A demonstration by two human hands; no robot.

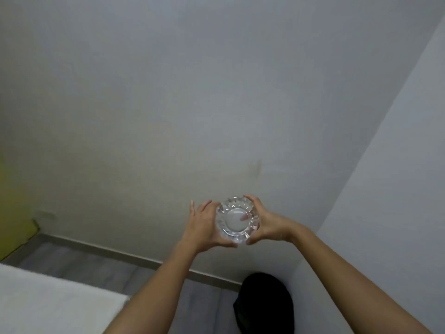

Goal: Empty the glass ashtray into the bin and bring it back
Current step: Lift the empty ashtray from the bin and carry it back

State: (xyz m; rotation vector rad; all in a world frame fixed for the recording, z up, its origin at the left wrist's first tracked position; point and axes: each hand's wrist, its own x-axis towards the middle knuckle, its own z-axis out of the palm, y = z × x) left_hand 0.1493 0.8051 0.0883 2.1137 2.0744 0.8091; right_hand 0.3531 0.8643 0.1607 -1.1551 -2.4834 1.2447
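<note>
The clear cut-glass ashtray (237, 219) is held up in front of the wall, between both hands, its round hollow facing me. My left hand (203, 225) cups its left rim and underside. My right hand (265, 221) grips its right rim, with a fingertip showing through the glass. I see nothing inside the ashtray. Below the hands, in the corner of the room, stands a black bin (263, 304), partly hidden behind my right forearm.
A white wall (168, 92) fills most of the view and meets a second wall (397, 165) at the right. A grey floor (96, 259) with a skirting strip runs along the bottom. A white surface (48, 300) lies at lower left, a yellow-green object (14, 213) at the left edge.
</note>
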